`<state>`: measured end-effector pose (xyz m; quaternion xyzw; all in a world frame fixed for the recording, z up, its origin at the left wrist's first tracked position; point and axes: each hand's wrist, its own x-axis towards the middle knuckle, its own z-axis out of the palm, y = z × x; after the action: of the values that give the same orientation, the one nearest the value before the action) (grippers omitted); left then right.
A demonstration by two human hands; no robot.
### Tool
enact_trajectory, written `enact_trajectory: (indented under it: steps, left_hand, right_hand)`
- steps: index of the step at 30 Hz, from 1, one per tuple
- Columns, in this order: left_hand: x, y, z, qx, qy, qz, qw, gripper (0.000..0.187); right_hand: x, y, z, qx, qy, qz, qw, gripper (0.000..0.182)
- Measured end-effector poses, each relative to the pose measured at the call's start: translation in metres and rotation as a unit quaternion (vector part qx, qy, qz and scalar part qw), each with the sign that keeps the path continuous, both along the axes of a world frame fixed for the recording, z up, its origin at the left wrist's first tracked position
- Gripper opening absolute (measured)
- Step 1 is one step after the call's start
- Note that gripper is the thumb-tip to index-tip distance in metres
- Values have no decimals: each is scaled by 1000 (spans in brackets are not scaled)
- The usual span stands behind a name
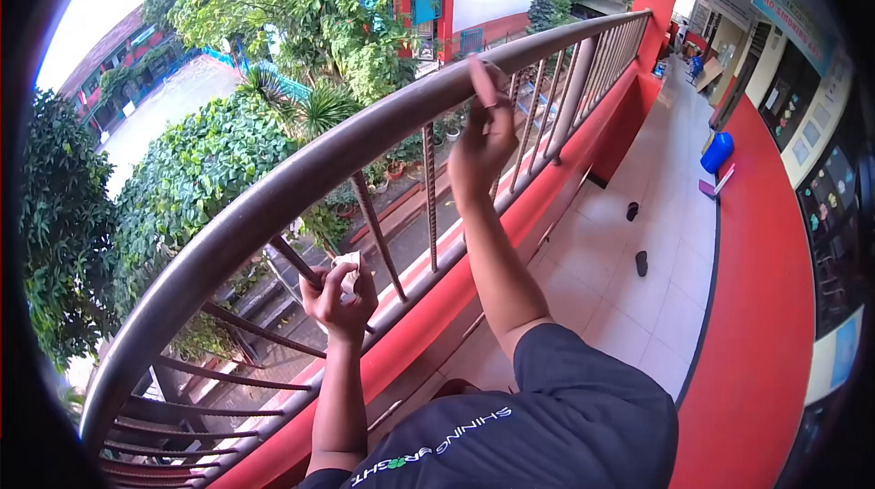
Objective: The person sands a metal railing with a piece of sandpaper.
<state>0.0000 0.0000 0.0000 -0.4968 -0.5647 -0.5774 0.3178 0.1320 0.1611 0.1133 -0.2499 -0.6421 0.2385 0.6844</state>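
My left hand [342, 302] is closed beside an upright bar [296, 261] of the railing, its fingers curled around a small crumpled white piece [350, 261] that looks like paper or cloth. Higher up and to the right, my right hand [483, 138] reaches to the brown metal handrail [365, 129]. One finger is stretched out against the rail's side, and the others are bent and partly hidden. The handrail curves from the lower left up to a red post, with several ribbed bars below it.
A red ledge [410, 329] runs under the bars. On the tiled walkway [592, 279] to the right lie two dark slippers [642, 263]. Farther along stand a blue container [717, 152] and a dustpan [714, 185] by the red wall. Trees and plants [210, 138] fill the area beyond the railing.
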Motion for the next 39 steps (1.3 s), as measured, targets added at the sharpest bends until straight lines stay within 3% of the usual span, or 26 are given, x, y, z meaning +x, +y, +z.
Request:
enact_trajectory:
  steps: [1,2,3,4,6,7,9,11,13,14,17,19,21,25,28,29,32,33,36,37,39]
  left_hand:
    - [2,2,1,-9,-7,0,1000,20]
    - [1,5,4,-18,-11,-1,1000,20]
    - [-3,-8,18,-13,26,-10,1000,22]
    - [-3,-8,17,-20,18,-12,1000,22]
    - [8,-17,22,-55,-18,-7,998,22]
    - [13,-22,24,-61,-29,-17,998,20]
    - [29,-41,23,-70,-113,-84,987,19]
    - [47,-60,10,-76,-141,-124,979,18]
    - [68,-78,4,-118,-177,-156,965,16]
    - [73,-84,-2,-176,-218,-225,933,16]
    - [87,-85,-21,-319,-304,-368,819,19]
    - [91,-75,-34,-378,-407,-464,690,16]
    - [95,-65,-38,-363,-438,-437,697,21]
    - [91,-51,-32,-341,-443,-406,724,25]
    - [89,-46,-36,-331,-541,-482,604,25]
    - [90,-46,-36,-330,-542,-482,605,25]
    - [95,-44,-33,-293,-471,-431,711,25]
    - [95,-45,-32,-289,-470,-432,714,25]
    - [97,-49,-25,-301,-407,-401,763,22]
    - [99,-49,-28,-299,-404,-412,760,22]
    - [100,-52,-29,-272,-483,-434,710,21]
  right_hand:
    - [1,-8,14,3,-1,4,1000,24]
    - [1,-35,16,213,-88,93,969,25]
    - [2,-68,21,402,-154,171,886,26]
    - [5,-73,7,399,-152,176,887,26]
    - [21,-77,-29,256,-55,133,956,18]
    - [35,-91,-38,57,16,161,985,19]
    - [60,-84,-82,-108,115,141,977,18]
    - [84,-90,-131,-208,136,121,961,17]
    - [115,-105,-178,-275,-15,143,951,17]
    - [128,-122,-191,-296,-69,148,941,17]
    - [142,-154,-209,-305,-151,170,925,16]
    - [142,-169,-208,-313,-178,183,915,16]
    - [132,-166,-197,-398,-59,224,888,17]
    - [123,-158,-158,-366,39,245,897,18]
    - [137,-143,-170,-382,-35,268,884,18]
    - [139,-144,-173,-382,-36,269,884,18]
    - [132,-153,-159,-406,58,314,857,28]
    - [130,-156,-158,-402,56,316,858,28]
    - [127,-158,-166,-380,-59,270,883,33]
    - [126,-155,-176,-380,-60,265,884,24]
    - [127,-147,-177,-318,-170,244,900,19]
